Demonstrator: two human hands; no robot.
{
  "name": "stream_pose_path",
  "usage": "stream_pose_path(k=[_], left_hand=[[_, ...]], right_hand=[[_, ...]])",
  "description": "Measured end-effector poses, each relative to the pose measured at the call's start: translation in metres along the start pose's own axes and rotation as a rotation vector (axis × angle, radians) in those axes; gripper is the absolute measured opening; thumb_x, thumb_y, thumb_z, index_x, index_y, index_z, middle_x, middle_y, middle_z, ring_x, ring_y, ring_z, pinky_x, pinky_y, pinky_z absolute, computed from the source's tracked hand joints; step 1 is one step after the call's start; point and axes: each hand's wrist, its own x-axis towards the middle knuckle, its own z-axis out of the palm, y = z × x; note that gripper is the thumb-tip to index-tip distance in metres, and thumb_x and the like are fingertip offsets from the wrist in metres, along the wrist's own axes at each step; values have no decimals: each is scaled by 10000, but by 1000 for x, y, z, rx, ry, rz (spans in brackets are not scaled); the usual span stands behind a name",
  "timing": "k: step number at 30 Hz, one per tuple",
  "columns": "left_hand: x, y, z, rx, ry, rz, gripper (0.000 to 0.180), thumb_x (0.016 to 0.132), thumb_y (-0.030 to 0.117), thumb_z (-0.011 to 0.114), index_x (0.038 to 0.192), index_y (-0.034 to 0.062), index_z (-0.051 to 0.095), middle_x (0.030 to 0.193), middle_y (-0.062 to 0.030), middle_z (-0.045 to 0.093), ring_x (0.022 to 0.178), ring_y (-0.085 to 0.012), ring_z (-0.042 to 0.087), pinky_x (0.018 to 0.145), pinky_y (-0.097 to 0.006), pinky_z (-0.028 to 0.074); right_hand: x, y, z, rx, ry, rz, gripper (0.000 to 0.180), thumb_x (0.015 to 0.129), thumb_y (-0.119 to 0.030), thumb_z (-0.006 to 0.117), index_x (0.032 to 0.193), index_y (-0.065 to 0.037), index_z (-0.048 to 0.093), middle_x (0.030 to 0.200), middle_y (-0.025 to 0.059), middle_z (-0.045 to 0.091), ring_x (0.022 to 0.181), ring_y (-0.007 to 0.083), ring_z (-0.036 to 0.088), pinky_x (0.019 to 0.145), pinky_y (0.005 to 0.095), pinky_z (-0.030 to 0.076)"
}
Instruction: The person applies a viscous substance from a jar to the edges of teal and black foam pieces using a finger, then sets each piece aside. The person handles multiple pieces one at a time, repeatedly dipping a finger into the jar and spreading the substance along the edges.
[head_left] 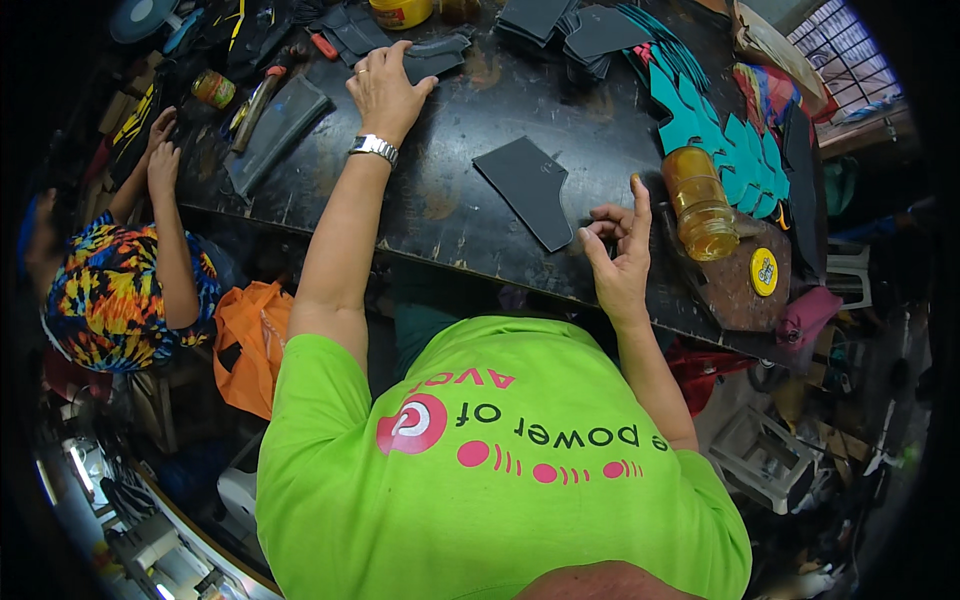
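My left hand (390,92), with a watch at the wrist, reaches across the table onto dark cut pieces (436,55) near the far edge. Its fingers and thumb are spread; no held thing shows. Above the near edge, my right hand (624,262) is empty, its index finger raised and its tip yellowish-brown. Just left of it, a single dark grey cut piece (525,190) with one curved side lies flat. A glass jar of amber liquid (700,205) stands to the right of my right hand.
Stacks of dark pieces (540,20) and overlapping teal pieces (700,120) lie at the far right. A round yellow lid (764,272) rests on a brown board (745,305). A hammer (258,105) lies at left, near another person's hands (163,160). A yellow tub (401,12) stands behind.
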Motion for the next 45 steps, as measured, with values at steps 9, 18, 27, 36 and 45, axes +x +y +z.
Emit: stream_pose_path(k=[9,18,27,36,45], left_hand=[[7,-1,12,49,20,-67,645,788,428,809,1350,186,605,1185,-71,666,1141,-305,596,972,-489,406],[4,20,-1,78,98,51,654,789,464,797,1342,175,602,1248,-89,621,1148,-312,585,954,-480,416],[-112,96,-69,-189,-306,296,788,712,514,842,1276,14,612,1334,-161,573,1229,-360,545,1008,-463,445],[-118,103,-73,-366,-398,188,835,678,455,882,1326,39,559,1313,-144,592,1237,-339,534,998,-457,441],[-120,103,-69,-405,-375,184,844,674,380,899,1343,5,549,1320,-172,585,1226,-354,544,998,-449,470]], right_hand=[[0,-1,0,-10,-13,4,884,851,74,668,1588,-117,219,1108,87,573,921,115,549,875,258,481],[1,2,0,-17,-7,-36,884,846,69,667,1585,-124,222,1080,110,573,855,119,571,805,270,497],[0,1,-2,-59,5,-58,717,849,46,690,1500,-106,431,1065,95,592,825,107,564,768,256,501],[-21,-104,-94,-657,-450,-60,383,850,-21,722,1228,-51,668,857,88,589,724,194,571,696,312,477],[-24,-116,-127,-1094,-266,347,746,840,-180,755,1504,-164,414,792,191,646,809,393,643,754,476,490]])
